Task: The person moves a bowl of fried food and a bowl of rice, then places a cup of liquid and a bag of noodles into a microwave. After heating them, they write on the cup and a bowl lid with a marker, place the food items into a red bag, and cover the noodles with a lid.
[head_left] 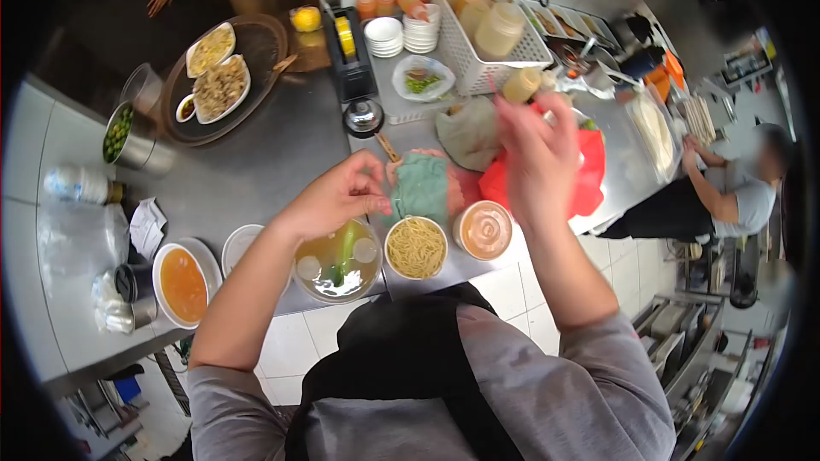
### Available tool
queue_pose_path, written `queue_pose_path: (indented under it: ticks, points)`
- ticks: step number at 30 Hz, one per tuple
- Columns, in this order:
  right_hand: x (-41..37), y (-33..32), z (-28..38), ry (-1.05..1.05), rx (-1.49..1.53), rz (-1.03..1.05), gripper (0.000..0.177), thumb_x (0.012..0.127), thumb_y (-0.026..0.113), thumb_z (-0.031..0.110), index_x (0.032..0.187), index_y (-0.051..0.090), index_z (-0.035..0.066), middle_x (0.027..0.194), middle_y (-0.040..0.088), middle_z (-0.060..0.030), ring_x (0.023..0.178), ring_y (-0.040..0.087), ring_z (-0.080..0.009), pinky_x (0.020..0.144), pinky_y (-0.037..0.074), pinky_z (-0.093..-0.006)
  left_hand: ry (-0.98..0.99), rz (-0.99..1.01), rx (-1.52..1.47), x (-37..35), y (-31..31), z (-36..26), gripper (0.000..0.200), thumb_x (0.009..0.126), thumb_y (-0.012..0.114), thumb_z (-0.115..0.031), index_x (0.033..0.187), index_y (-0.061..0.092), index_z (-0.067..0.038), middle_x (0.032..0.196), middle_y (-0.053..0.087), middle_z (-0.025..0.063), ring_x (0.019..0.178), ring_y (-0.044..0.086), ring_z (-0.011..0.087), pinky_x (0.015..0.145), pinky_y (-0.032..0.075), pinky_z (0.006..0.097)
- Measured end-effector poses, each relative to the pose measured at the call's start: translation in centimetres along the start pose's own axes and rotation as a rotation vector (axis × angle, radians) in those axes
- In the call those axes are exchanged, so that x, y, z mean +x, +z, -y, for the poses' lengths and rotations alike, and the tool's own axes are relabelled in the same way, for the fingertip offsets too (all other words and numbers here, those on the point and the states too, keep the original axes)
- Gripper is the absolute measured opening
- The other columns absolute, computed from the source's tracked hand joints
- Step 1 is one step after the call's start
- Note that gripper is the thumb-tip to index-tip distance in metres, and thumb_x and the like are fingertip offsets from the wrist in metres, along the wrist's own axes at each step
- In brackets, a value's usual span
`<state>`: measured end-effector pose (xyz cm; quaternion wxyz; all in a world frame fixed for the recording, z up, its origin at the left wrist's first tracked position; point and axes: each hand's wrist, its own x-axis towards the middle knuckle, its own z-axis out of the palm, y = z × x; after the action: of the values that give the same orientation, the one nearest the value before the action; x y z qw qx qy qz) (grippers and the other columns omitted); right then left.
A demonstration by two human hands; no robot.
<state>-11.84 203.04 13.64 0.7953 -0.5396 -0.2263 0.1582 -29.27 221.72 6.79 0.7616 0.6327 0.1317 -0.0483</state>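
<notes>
My left hand [342,195] is above the counter with its fingers curled in towards the thumb, beside a green cloth [420,184]; I cannot make out anything in it. Below that hand stands a clear round bowl of broth [339,266] with green leaves. My right hand [544,154] is raised over a red plastic bag [589,175] and blurred by motion, so its grip does not show. Between my forearms, at the counter's near edge, are a tub of noodles [416,248] and a lidded tub of orange-brown liquid [484,230].
A brown round tray [272,43] with filled dishes is at the back left. A white basket [468,68] of bottles stands behind, near stacked small dishes [420,32] and a tape dispenser [352,68]. An orange soup bowl [184,286] sits left. A co-worker [726,183] stands right.
</notes>
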Motion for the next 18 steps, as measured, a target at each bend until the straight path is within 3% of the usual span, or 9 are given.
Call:
queue_pose_path:
  ticks: [1, 5, 9, 11, 12, 13, 15, 16, 18]
  points:
    - [-3.3, -2.5, 1.0, -0.043, 0.031, -0.104, 0.029, 0.096, 0.06, 0.01, 0.12, 0.044, 0.009, 0.107, 0.069, -0.0142, 0.095, 0.065, -0.016, 0.077, 0.046, -0.0275, 0.066, 0.165, 0.115, 0.8, 0.0, -1.0, 0.028, 0.093, 0.066, -0.008, 0.108, 0.043, -0.01, 0.085, 0.063, 0.0028, 0.085, 0.063, 0.0121, 0.078, 0.048, 0.0249]
    - [-12.0, -11.1, -0.9, 0.293, 0.188, -0.622, 0.025, 0.096, 0.063, 0.018, 0.115, 0.048, 0.019, 0.117, 0.066, -0.0025, 0.099, 0.061, -0.0134, 0.081, 0.042, -0.0306, 0.023, 0.512, 0.503, 6.7, 3.9, -5.0, 0.031, 0.088, 0.068, -0.007, 0.107, 0.044, -0.007, 0.084, 0.067, 0.004, 0.085, 0.064, 0.0125, 0.08, 0.047, 0.0307]
    - [-16.0, -15.2, -8.8, 0.461, 0.311, -0.895, 0.022, 0.095, 0.064, 0.019, 0.111, 0.048, 0.018, 0.117, 0.066, -0.0023, 0.097, 0.061, -0.0137, 0.078, 0.042, -0.0308, 0.092, 0.723, 0.829, 13.6, 5.9, -0.6, 0.031, 0.085, 0.07, -0.01, 0.105, 0.048, -0.006, 0.084, 0.069, 0.0058, 0.086, 0.065, 0.0135, 0.081, 0.046, 0.035]
    - [-17.0, -17.4, -13.6, 0.513, 0.394, -0.759, 0.024, 0.094, 0.065, 0.015, 0.111, 0.048, 0.015, 0.114, 0.067, -0.0053, 0.088, 0.062, -0.0152, 0.071, 0.043, -0.0294, -0.036, 0.728, 1.108, 15.4, 6.7, 1.3, 0.029, 0.082, 0.073, -0.012, 0.099, 0.051, -0.005, 0.083, 0.071, 0.0059, 0.086, 0.065, 0.0153, 0.08, 0.045, 0.0362]
    - [-16.6, -16.2, -14.2, 0.53, 0.362, -0.835, 0.027, 0.093, 0.065, 0.013, 0.113, 0.047, 0.014, 0.111, 0.067, -0.0063, 0.085, 0.062, -0.0149, 0.067, 0.044, -0.0283, -0.096, 0.723, 1.141, 15.3, 7.6, 1.0, 0.032, 0.079, 0.075, -0.012, 0.104, 0.056, -0.004, 0.093, 0.072, 0.0067, 0.089, 0.066, 0.0172, 0.083, 0.047, 0.0347]
    - [-15.9, -14.3, -14.7, 0.548, 0.331, -0.91, 0.03, 0.092, 0.066, 0.01, 0.115, 0.047, 0.012, 0.109, 0.067, -0.0073, 0.082, 0.062, -0.0147, 0.063, 0.044, -0.0272, -0.093, 0.747, 1.147, 15.7, 8.0, 1.8, 0.032, 0.079, 0.075, -0.012, 0.104, 0.056, -0.004, 0.093, 0.072, 0.0067, 0.089, 0.066, 0.0172, 0.083, 0.047, 0.0347]
    - [-15.0, -12.2, -14.3, 0.502, 0.248, -0.827, 0.041, 0.09, 0.067, 0.007, 0.123, 0.043, 0.009, 0.106, 0.066, -0.0076, 0.079, 0.06, -0.0121, 0.059, 0.044, -0.0255, -0.018, 0.761, 0.921, 16.9, 7.7, 4.7, 0.047, 0.077, 0.076, -0.011, 0.119, 0.056, -0.004, 0.105, 0.071, 0.0082, 0.092, 0.067, 0.0197, 0.086, 0.049, 0.0341]
    - [-14.6, -11.8, -13.8, 0.476, 0.125, -0.731, 0.049, 0.09, 0.067, 0.007, 0.129, 0.039, 0.006, 0.104, 0.064, -0.0081, 0.078, 0.058, -0.0111, 0.059, 0.045, -0.0251, 0.057, 0.798, 0.991, 16.8, 7.9, 5.1, 0.059, 0.076, 0.077, -0.01, 0.129, 0.053, -0.006, 0.11, 0.069, 0.01, 0.096, 0.066, 0.024, 0.09, 0.05, 0.0343]
    - [-14.2, -12.1, -14.2, 0.295, -0.231, -0.626, 0.049, 0.089, 0.066, 0.007, 0.13, 0.038, 0.005, 0.095, 0.063, -0.0069, 0.075, 0.059, -0.0135, 0.062, 0.048, -0.0273, 0.095, 0.773, 1.039, 16.6, 8.0, 5.4, 0.057, 0.076, 0.076, -0.01, 0.128, 0.053, -0.007, 0.109, 0.068, 0.0107, 0.097, 0.066, 0.0259, 0.088, 0.05, 0.0354]
